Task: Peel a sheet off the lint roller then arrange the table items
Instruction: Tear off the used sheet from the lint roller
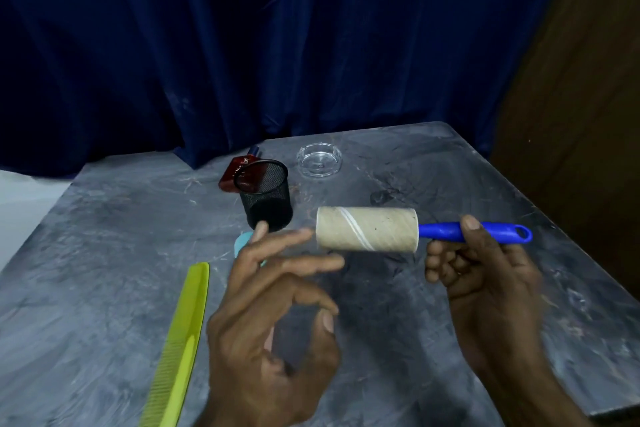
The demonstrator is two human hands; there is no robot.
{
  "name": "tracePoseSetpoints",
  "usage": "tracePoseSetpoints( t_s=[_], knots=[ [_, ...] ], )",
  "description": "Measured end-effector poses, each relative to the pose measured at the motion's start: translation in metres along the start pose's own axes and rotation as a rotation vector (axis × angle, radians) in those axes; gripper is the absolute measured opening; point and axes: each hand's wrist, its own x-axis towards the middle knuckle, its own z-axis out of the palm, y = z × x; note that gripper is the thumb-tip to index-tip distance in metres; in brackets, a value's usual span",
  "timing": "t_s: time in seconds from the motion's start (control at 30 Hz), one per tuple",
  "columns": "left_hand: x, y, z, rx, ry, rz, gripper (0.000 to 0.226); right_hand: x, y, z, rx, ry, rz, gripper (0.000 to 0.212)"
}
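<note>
My right hand (485,274) grips the blue handle (491,231) of the lint roller, held level above the table. Its beige roll (367,229), with a white diagonal seam, points left. My left hand (273,302) hovers just left of the roll's end. Its fingers are spread, one fingertip is close to the roll's edge, and the thumb and forefinger curve toward each other with nothing between them.
On the grey marbled table (104,236) stand a black mesh cup (266,198), a red-brown bottle (239,172) lying behind it, and a clear glass ashtray (320,160). A yellow-green comb (180,347) lies front left. A light blue item (242,243) peeks out behind my left hand.
</note>
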Motion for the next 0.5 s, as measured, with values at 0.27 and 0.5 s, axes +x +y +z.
tracePoseSetpoints(
  t_s=[0.27, 0.5],
  knots=[
    [0.000, -0.002, 0.041, -0.548, -0.004, -0.894, 0.036, -0.005, 0.014, -0.012, -0.061, -0.005, 0.055, 0.009],
    [0.013, -0.014, 0.055, -0.666, 0.011, -0.929, 0.044, -0.004, 0.017, -0.025, -0.277, -0.140, 0.097, 0.024]
  ],
)
